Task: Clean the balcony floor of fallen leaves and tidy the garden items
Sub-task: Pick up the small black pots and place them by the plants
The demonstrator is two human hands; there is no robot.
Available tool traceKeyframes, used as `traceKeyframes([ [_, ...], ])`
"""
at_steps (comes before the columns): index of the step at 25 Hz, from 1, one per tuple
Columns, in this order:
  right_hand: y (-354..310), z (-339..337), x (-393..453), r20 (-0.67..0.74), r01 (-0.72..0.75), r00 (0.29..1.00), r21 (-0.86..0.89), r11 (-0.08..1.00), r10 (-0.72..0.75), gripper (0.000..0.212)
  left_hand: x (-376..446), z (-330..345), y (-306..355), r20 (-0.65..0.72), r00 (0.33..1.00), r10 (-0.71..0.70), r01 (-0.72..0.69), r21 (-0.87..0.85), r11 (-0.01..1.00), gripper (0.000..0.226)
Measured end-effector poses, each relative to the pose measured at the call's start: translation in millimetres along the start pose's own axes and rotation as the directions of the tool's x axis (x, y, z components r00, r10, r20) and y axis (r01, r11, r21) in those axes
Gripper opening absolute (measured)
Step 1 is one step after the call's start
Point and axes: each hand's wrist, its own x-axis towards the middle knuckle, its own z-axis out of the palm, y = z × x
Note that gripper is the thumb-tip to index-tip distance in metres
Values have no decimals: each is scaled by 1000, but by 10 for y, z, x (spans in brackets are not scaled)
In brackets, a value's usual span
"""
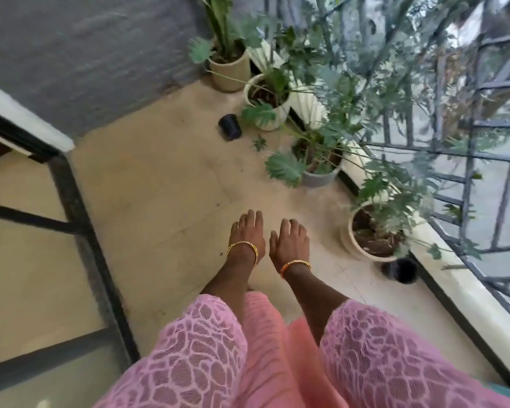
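My left hand [248, 232] and my right hand [290, 241] are held out side by side above the beige balcony floor [159, 187], fingers straight, holding nothing. A green fallen leaf [259, 142] lies on the floor ahead. A small black pot [230, 127] lies tipped on its side near the white planter [267, 98]. A second small black pot [401, 270] lies by the ledge at my right, beside a cream planter [362, 240].
A row of potted plants runs along the white ledge [468, 298]: a beige pot [230, 72] at the far end and a grey pot [318, 175] midway. A metal railing [468, 154] closes the right side. A dark-framed glass door [80, 231] stands at the left.
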Motion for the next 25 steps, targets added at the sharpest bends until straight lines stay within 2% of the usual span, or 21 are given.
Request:
traceKeyframes([
  [8,-1529,40,577,-14,118,993,30,993,-117,38,151,-503,-1429,-58,978,-201,195,-89,977,61],
  [15,-2573,25,1924,-20,122,993,71,990,-121,32,1342,-1101,-2246,-63,973,-221,212,-124,969,60],
  [19,-2894,-104,2575,-27,168,985,21,985,-168,33,1881,-1319,-2709,-36,974,-225,221,-89,971,56],
  [25,-3039,-155,3505,-3,36,999,19,999,-36,33,2792,-1497,-3029,96,979,-178,183,-48,982,44],
])
